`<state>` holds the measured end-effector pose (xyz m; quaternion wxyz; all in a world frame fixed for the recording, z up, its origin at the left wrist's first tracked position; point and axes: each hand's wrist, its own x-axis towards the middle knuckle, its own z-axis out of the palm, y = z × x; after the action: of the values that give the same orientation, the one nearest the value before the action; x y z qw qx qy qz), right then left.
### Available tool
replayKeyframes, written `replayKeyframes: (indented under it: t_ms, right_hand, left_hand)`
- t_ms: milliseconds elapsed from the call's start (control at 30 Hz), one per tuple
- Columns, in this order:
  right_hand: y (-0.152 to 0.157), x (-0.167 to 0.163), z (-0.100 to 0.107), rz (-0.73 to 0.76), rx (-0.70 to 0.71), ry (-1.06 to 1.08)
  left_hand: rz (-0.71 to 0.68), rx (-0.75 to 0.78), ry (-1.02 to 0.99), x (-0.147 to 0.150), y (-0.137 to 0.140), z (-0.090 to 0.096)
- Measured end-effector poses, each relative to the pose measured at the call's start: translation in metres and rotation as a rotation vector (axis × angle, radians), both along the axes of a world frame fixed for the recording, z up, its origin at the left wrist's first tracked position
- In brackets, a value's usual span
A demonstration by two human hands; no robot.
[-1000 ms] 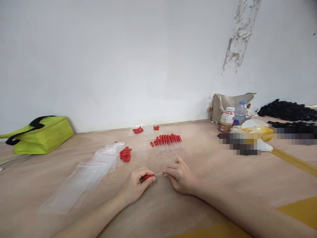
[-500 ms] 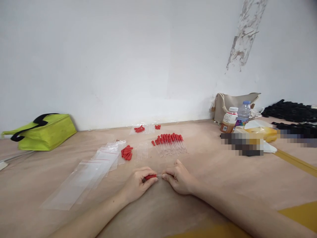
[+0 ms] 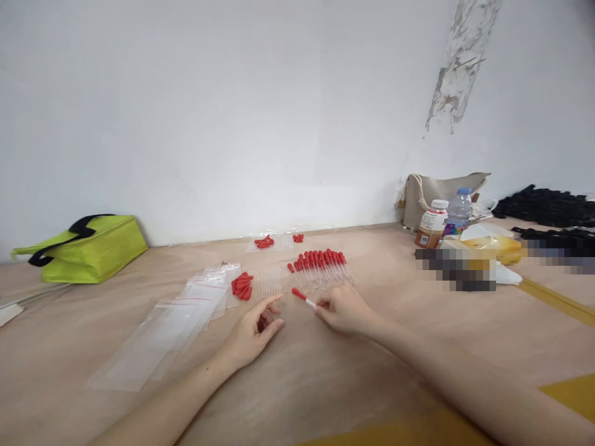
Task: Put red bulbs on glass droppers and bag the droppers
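At your far left sits a green bag with a black strap. Next come overlapping clear pouches, flat on the brown table covering, a red line across their tops.

Your left hand is half curled, thumb and forefinger spread with a gap between them. Just beyond it lie a pile of red bulbs and, to their right, a row of clear tubes. Farther back, near the wall, is a clear packet with more red bulbs showing.

Between your hands is one dropper, red bulb pointing left and away from you; your right hand pinches its tube end between thumb and fingers. Just past that hand lies a row of droppers, bulbs away from you.

Farther right, by a beige bag, a brown bottle wears a white label with a barcode-like square and dark print too small to read. The clear bottle behind has a blue cap and an unreadable purple label.
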<state>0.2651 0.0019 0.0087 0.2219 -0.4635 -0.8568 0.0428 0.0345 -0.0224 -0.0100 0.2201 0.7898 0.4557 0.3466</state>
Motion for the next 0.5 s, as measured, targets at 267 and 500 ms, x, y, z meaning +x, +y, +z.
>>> replayKeyframes:
  t_ms: [267, 500]
  right_hand:
    - [0.062, -0.044, -0.003, -0.455, -0.054, 0.144]
    - [0.078, -0.069, -0.01, -0.581, -0.027, 0.078]
  left_hand:
    - [-0.054, -0.018, 0.076, -0.004, 0.001, -0.007]
    - [-0.054, -0.01, 0.116, -0.005, 0.0, -0.006]
